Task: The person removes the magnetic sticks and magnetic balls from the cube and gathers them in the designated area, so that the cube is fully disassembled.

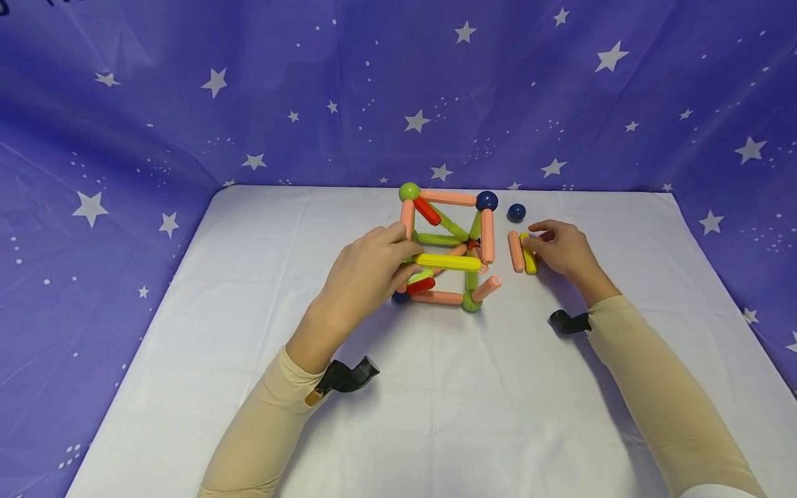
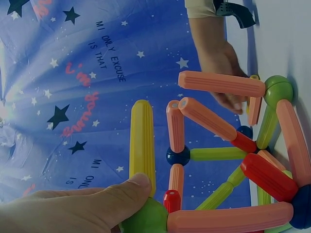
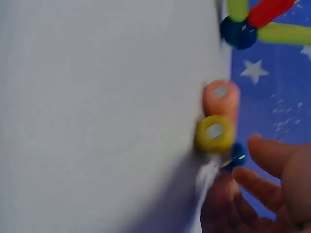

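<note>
My left hand [image 1: 373, 266] pinches a yellow magnetic rod [image 1: 448, 262] by its left end. In the left wrist view the thumb lies across the base of that rod, against a green ball [image 2: 146, 216]. The rod belongs to a box-like frame of pink, green and red rods joined by balls. On the right, my right hand [image 1: 563, 250] is beside a second yellow rod [image 1: 528, 257], thumb and fingers parted. Close by this rod lies a loose pink rod [image 1: 516, 251]. Whether a fingertip touches the yellow rod is hard to tell.
A loose dark blue ball [image 1: 516, 212] sits behind the two loose rods. One pink rod [image 1: 488, 288] sticks up at a slant from the frame's near right green ball [image 1: 472, 301]. A starry purple cloth [image 1: 373, 90] rises behind the white table [image 1: 429, 415].
</note>
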{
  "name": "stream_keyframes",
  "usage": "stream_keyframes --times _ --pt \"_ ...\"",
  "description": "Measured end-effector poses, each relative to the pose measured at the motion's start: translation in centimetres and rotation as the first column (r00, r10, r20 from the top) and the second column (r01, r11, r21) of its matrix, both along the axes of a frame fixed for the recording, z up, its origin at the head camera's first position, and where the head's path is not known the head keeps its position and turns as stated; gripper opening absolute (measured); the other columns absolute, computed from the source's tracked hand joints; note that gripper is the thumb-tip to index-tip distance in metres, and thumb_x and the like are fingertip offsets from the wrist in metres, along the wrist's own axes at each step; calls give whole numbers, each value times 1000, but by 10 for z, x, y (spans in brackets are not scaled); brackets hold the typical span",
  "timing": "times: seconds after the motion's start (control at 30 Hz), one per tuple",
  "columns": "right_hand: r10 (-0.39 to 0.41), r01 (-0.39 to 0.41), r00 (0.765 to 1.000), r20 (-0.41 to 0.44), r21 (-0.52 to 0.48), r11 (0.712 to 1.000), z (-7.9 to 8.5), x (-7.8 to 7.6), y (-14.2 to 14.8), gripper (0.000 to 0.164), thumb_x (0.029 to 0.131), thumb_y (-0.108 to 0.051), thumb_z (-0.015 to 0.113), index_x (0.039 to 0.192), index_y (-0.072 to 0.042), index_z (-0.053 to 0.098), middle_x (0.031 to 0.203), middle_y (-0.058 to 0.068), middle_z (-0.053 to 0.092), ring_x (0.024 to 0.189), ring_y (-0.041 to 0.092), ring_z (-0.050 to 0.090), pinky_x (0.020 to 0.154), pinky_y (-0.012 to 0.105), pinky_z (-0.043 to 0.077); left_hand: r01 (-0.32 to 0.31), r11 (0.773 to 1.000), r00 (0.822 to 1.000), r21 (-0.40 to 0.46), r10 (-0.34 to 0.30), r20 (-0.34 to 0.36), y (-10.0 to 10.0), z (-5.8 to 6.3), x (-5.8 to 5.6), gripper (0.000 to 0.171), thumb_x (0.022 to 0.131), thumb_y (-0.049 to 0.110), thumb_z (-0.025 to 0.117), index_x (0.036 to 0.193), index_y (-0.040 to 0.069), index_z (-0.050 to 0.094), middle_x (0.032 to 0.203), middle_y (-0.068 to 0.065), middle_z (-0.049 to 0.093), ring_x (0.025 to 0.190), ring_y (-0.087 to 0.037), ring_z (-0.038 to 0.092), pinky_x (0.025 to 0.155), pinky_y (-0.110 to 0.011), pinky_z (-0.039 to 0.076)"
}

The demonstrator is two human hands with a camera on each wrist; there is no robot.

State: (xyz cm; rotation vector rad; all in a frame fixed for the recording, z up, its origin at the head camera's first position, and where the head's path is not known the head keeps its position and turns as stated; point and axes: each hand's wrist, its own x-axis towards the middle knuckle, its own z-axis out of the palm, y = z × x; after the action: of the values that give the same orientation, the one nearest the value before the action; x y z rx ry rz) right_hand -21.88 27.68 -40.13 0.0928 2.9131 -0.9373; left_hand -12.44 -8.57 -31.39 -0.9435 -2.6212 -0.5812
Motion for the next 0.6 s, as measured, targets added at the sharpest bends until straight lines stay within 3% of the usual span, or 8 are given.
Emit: stream_keyframes --times 0.1,0.2,0.23,0.3,0.37,0.47,0.53,0.6 --pt "-26 22 990 -136 -33 999 11 8 -8 46 96 -42 55 127 -9 61 106 14 59 90 27 56 71 38 45 3 1000 1000 -5 -3 -1 0 0 0 24 86 27 75 106 13 74 85 5 47 73 -13 46 57 -25 43" --pt "-41 -14 930 -365 -146 989 32 23 -27 33 96 -34 57 116 -9 65 95 6 59 83 21 54 67 32 42 1 1000 1000 -7 -1 2 0 0 0 24 86 27 75 106 13 74 86 5 48 73 -13 46 57 -25 43" --pt "-31 -61 892 -451 -188 980 41 29 -35 28 95 -28 58 111 -6 66 92 6 58 79 19 52 66 30 40 0 1000 1000 -6 0 2 0 0 0 24 86 27 75 106 13 74 86 5 48 73 -13 46 57 -25 43" --pt "54 -227 782 -622 -203 952 59 44 -53 21 92 -19 59 102 -2 64 88 5 58 74 17 50 65 28 38 -2 1000 1000 -6 2 1 -1 0 0 24 86 27 75 106 13 74 86 5 48 73 -13 46 58 -25 43" --pt "212 -407 649 -731 -98 908 75 60 -73 18 89 -15 61 97 1 62 88 7 59 76 17 50 68 28 38 -1 1000 1000 -7 1 0 -1 1 0 24 86 27 75 106 13 74 86 5 49 74 -13 46 58 -25 43" --pt "497 -578 486 -719 162 800 90 80 -100 29 84 -20 66 105 -1 63 100 8 61 88 21 53 77 34 42 2 1000 1000 -8 -2 -9 0 0 0 25 86 28 75 106 13 74 86 5 49 74 -13 46 59 -25 43" --pt "629 -609 442 -639 302 734 93 90 -116 37 83 -20 71 116 -5 63 110 8 61 96 24 55 83 38 44 6 1000 1000 -8 -6 -8 0 0 0 26 86 28 75 107 13 74 86 5 49 74 -13 46 59 -25 43" --pt "695 -611 431 -576 381 694 92 96 -128 43 82 -13 75 123 -9 62 116 7 61 101 26 56 86 40 46 13 1000 1000 -7 -13 0 -1 0 0 26 86 27 76 108 12 74 88 5 49 75 -13 46 60 -25 43"
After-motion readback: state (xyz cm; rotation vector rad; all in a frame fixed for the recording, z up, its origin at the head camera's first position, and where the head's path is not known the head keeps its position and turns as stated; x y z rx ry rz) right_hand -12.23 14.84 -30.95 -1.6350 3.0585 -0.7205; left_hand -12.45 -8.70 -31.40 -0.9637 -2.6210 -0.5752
